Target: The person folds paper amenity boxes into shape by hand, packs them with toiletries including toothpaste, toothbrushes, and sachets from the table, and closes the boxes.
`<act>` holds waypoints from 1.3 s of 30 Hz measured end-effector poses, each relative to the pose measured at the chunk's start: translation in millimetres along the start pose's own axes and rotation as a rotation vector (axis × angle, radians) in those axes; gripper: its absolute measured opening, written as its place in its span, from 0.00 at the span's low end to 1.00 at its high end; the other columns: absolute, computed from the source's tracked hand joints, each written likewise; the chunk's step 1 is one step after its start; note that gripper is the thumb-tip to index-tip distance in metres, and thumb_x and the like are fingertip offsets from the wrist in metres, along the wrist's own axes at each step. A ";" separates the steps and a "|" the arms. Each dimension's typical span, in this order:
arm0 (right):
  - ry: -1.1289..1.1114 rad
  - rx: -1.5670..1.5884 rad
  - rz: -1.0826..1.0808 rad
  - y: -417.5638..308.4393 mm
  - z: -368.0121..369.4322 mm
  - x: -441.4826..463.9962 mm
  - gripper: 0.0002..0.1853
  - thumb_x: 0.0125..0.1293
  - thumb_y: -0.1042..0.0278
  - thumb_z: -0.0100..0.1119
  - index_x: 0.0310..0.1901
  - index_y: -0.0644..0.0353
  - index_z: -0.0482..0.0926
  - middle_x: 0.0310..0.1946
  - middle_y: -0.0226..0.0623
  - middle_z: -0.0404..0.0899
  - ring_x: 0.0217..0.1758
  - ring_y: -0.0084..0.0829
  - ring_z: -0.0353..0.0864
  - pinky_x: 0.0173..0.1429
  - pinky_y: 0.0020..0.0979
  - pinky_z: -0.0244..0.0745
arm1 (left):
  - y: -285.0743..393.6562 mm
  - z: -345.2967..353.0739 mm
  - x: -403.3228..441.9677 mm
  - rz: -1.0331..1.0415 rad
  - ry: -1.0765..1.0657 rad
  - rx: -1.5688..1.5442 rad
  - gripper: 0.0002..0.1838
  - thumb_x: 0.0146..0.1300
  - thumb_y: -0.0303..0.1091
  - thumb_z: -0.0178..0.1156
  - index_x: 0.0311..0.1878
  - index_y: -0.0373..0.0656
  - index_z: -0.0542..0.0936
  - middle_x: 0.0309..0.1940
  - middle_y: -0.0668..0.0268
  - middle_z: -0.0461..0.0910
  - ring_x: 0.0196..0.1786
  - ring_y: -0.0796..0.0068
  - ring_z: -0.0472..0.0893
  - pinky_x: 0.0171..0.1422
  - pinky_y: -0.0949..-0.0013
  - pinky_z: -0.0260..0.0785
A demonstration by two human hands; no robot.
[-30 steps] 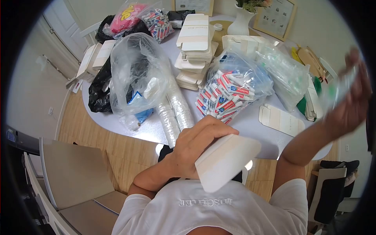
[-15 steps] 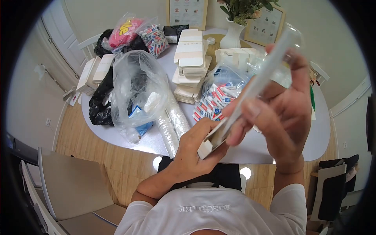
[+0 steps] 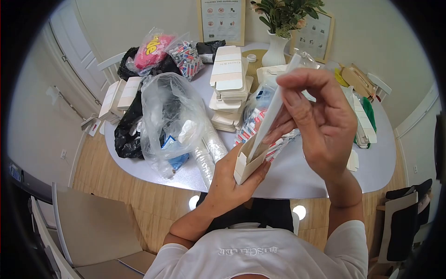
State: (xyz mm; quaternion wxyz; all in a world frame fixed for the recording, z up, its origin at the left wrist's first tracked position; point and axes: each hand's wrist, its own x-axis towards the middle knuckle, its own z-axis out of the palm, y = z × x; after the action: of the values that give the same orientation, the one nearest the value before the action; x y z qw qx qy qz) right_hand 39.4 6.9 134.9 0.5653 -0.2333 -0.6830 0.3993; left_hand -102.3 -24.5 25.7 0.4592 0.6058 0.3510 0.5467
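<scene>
My left hand (image 3: 229, 179) is closed around a small cream cardboard box (image 3: 249, 165), its open end tilted up. In my right hand (image 3: 325, 118), a long slim white stick (image 3: 276, 106) is pinched between thumb and fingers. The stick's lower end is inside the mouth of the box, and clear plastic film shows by its upper end. Whether the stick has bristles or a head cannot be made out. Just beyond my hands, a clear bag of small red, white and blue tubes (image 3: 246, 132) is partly hidden.
Stacked flat cartons (image 3: 227, 69) stand mid-table, left of a white vase (image 3: 276, 50). To the left are a large clear plastic bag (image 3: 162, 100), a black bag (image 3: 127, 139) and rolls of clear-wrapped items (image 3: 204, 160). More cartons (image 3: 364, 123) lie at right.
The white stick has come down into the box mouth and stands steeper. My right hand has turned slightly, fingers now curled at the stick's upper part. The view has shifted a little.
</scene>
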 end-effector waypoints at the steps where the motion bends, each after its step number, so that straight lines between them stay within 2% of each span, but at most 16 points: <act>1: 0.011 -0.016 0.021 1.3 0.3 -0.8 0.27 0.64 0.82 0.51 0.63 0.69 0.53 0.37 0.42 0.76 0.32 0.23 0.81 0.34 0.22 0.81 | 0.9 -1.1 1.0 0.003 0.002 0.005 0.18 0.59 0.27 0.61 0.52 0.34 0.73 0.33 0.61 0.79 0.36 0.77 0.77 0.41 0.71 0.70; 3: -0.006 -0.125 -0.218 8.7 -0.8 -2.1 0.25 0.66 0.82 0.48 0.63 0.69 0.55 0.32 0.39 0.77 0.30 0.21 0.80 0.33 0.21 0.80 | 2.5 -2.9 2.8 -0.028 -0.024 0.079 0.19 0.59 0.27 0.61 0.53 0.34 0.73 0.34 0.61 0.79 0.36 0.77 0.77 0.41 0.71 0.70; 7: 0.021 0.041 -0.107 10.1 5.0 -4.7 0.21 0.64 0.81 0.51 0.59 0.70 0.63 0.28 0.34 0.76 0.29 0.19 0.78 0.32 0.19 0.78 | 1.7 0.9 4.3 0.047 0.029 0.071 0.19 0.59 0.27 0.61 0.54 0.34 0.73 0.35 0.61 0.79 0.36 0.77 0.77 0.42 0.71 0.70; 13: -0.031 0.018 -0.007 19.6 13.2 -9.7 0.18 0.60 0.82 0.59 0.51 0.68 0.69 0.29 0.32 0.75 0.32 0.15 0.78 0.36 0.15 0.73 | 7.2 -1.3 2.6 -0.024 0.037 0.053 0.19 0.60 0.27 0.60 0.54 0.35 0.72 0.36 0.61 0.80 0.37 0.77 0.78 0.42 0.71 0.70; 14: -0.040 -0.016 0.018 19.8 12.6 -10.3 0.12 0.58 0.82 0.61 0.44 0.66 0.73 0.29 0.31 0.75 0.34 0.14 0.77 0.38 0.16 0.73 | 6.4 -2.4 2.4 0.006 0.022 0.092 0.18 0.60 0.27 0.60 0.53 0.35 0.73 0.35 0.61 0.80 0.37 0.77 0.78 0.43 0.71 0.70; 21: -0.117 -0.472 -0.235 37.7 18.1 -14.2 0.06 0.53 0.76 0.67 0.30 0.60 0.78 0.25 0.27 0.74 0.31 0.20 0.73 0.43 0.28 0.61 | -11.4 -13.1 0.0 0.062 0.073 0.130 0.15 0.55 0.24 0.60 0.47 0.34 0.74 0.34 0.61 0.79 0.38 0.74 0.79 0.43 0.70 0.70; 23: -0.054 -0.619 -0.451 43.4 26.0 -17.4 0.07 0.50 0.74 0.68 0.29 0.57 0.78 0.23 0.27 0.73 0.28 0.26 0.70 0.43 0.31 0.55 | -23.7 -9.1 -9.9 0.121 0.101 0.058 0.14 0.54 0.23 0.59 0.45 0.33 0.75 0.34 0.61 0.79 0.39 0.73 0.78 0.44 0.71 0.69; 24: 0.022 -0.701 -0.563 48.1 29.8 -17.6 0.09 0.49 0.67 0.71 0.28 0.56 0.78 0.22 0.26 0.72 0.27 0.28 0.69 0.42 0.33 0.55 | -29.4 -9.2 -12.4 0.164 0.190 0.122 0.14 0.54 0.23 0.59 0.45 0.33 0.76 0.36 0.61 0.79 0.41 0.74 0.78 0.45 0.71 0.69; 25: 0.034 -0.718 -0.557 48.6 31.6 -19.9 0.09 0.49 0.67 0.71 0.28 0.56 0.78 0.22 0.26 0.72 0.27 0.28 0.69 0.42 0.33 0.55 | -33.7 -11.0 -12.6 0.205 0.282 0.185 0.15 0.53 0.22 0.58 0.46 0.33 0.76 0.37 0.61 0.79 0.42 0.74 0.77 0.46 0.71 0.69; 26: 0.018 -0.761 -0.549 48.7 33.4 -23.0 0.12 0.48 0.63 0.72 0.28 0.55 0.78 0.22 0.26 0.71 0.28 0.28 0.69 0.42 0.34 0.54 | -32.5 -17.4 -17.5 0.146 0.105 0.063 0.18 0.53 0.21 0.57 0.49 0.33 0.77 0.41 0.60 0.79 0.46 0.74 0.77 0.49 0.70 0.67; 28: 0.006 -0.788 -0.539 50.9 33.0 -23.6 0.18 0.45 0.51 0.72 0.28 0.54 0.78 0.23 0.27 0.70 0.30 0.27 0.69 0.41 0.34 0.54 | -30.5 -20.7 -19.3 0.067 0.106 0.109 0.19 0.53 0.21 0.56 0.51 0.33 0.77 0.43 0.59 0.78 0.47 0.73 0.76 0.50 0.70 0.67; 29: 0.013 -0.796 -0.534 53.7 32.8 -24.1 0.18 0.45 0.51 0.72 0.28 0.54 0.78 0.23 0.27 0.70 0.30 0.27 0.69 0.41 0.34 0.54 | -30.6 -20.2 -19.7 -0.010 0.122 0.161 0.21 0.53 0.20 0.55 0.53 0.34 0.77 0.45 0.59 0.78 0.48 0.73 0.76 0.51 0.70 0.67; 30: -0.005 -0.764 -0.506 57.1 33.1 -24.8 0.17 0.46 0.52 0.72 0.28 0.55 0.78 0.24 0.26 0.70 0.30 0.27 0.69 0.42 0.34 0.54 | -30.6 -16.2 -15.7 0.140 0.157 0.128 0.20 0.53 0.21 0.55 0.52 0.33 0.77 0.45 0.60 0.78 0.48 0.72 0.76 0.52 0.71 0.66; 33: -0.026 -0.679 -0.442 60.2 31.7 -28.3 0.15 0.48 0.56 0.72 0.30 0.55 0.79 0.26 0.26 0.73 0.32 0.27 0.69 0.42 0.33 0.54 | -32.6 -16.6 -13.3 0.175 0.140 0.161 0.22 0.52 0.20 0.57 0.54 0.33 0.75 0.45 0.61 0.78 0.49 0.72 0.76 0.54 0.71 0.66; 35: -0.199 -0.423 -0.293 58.6 23.3 -27.4 0.12 0.49 0.61 0.71 0.33 0.56 0.81 0.28 0.26 0.75 0.33 0.26 0.69 0.44 0.32 0.54 | -26.9 -15.3 -13.4 0.154 0.139 0.115 0.24 0.51 0.20 0.59 0.54 0.33 0.74 0.45 0.62 0.77 0.49 0.72 0.76 0.54 0.71 0.67; 39: -0.364 -0.366 -0.190 25.7 2.8 -19.7 0.08 0.50 0.70 0.70 0.32 0.57 0.81 0.25 0.27 0.78 0.27 0.25 0.71 0.43 0.31 0.57 | -5.3 -8.4 -3.2 0.137 0.050 -0.013 0.27 0.47 0.22 0.64 0.54 0.32 0.72 0.42 0.61 0.77 0.46 0.70 0.77 0.51 0.70 0.69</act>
State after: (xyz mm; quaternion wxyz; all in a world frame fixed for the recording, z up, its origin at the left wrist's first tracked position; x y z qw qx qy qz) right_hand 38.2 5.6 102.5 0.4167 -0.1910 -0.8529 0.2498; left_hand -110.7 -24.3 19.5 0.4157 0.6116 0.3166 0.5941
